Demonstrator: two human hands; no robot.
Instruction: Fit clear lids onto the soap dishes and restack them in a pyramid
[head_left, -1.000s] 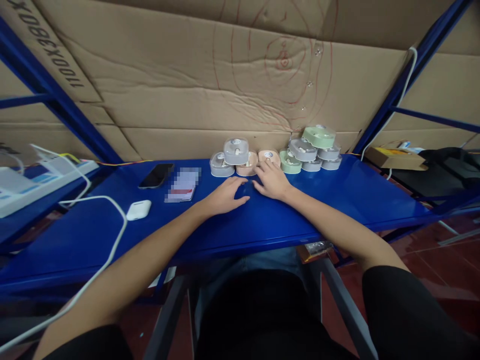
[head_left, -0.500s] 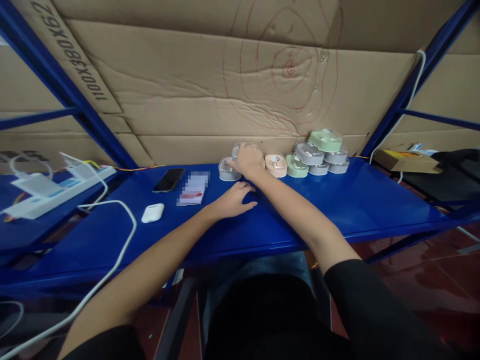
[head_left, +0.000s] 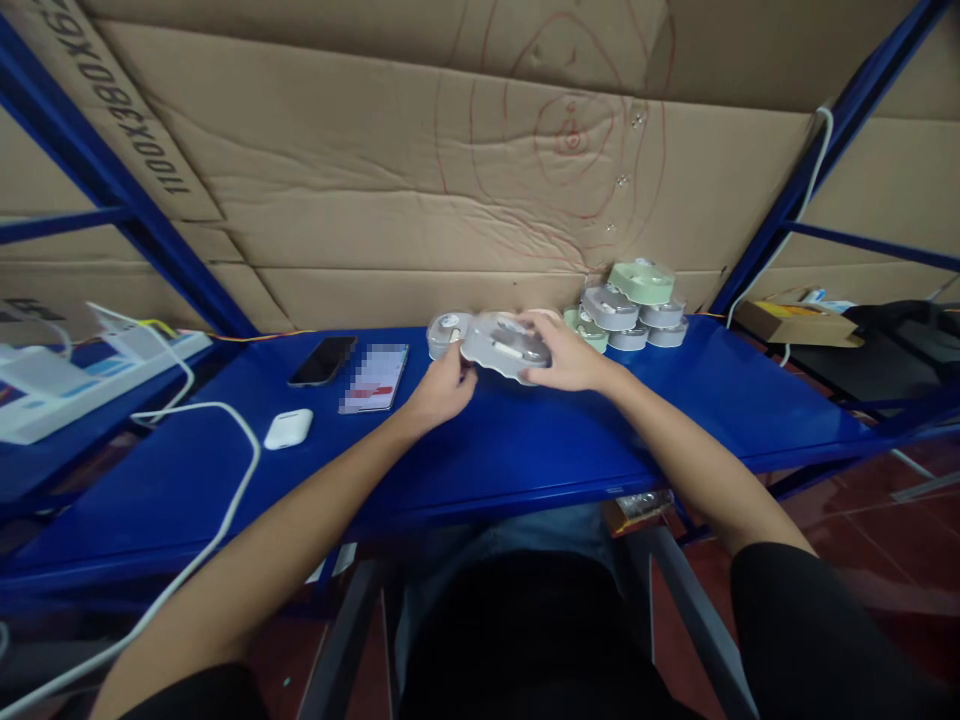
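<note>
Above the blue table (head_left: 480, 450), a grey plastic case with a clear lid (head_left: 504, 345) is held between my two hands, tilted towards me. Wrapped over its right end, my right hand (head_left: 574, 355) has its fingers on top and its thumb at the near edge. My left hand (head_left: 441, 390) pinches the left edge. Just behind stands another grey case (head_left: 448, 335). Partly covered by my right hand, a pink case (head_left: 536, 316) shows only its top. To the right of that hand is a green case (head_left: 589, 330).
Stacked grey cases (head_left: 611, 308) with a green case (head_left: 642, 283) on top stand at the back right. On the left lie a black phone (head_left: 322, 361), a lit phone (head_left: 377, 378), a white earbud case (head_left: 289, 429) and a white cable (head_left: 251, 460). Cardboard (head_left: 360, 230) lines the back.
My right hand has lifted the grey case off the row and brought it nearer and to the right. My left hand, fingers spread before, has closed on its left edge. The view shifted slightly.
</note>
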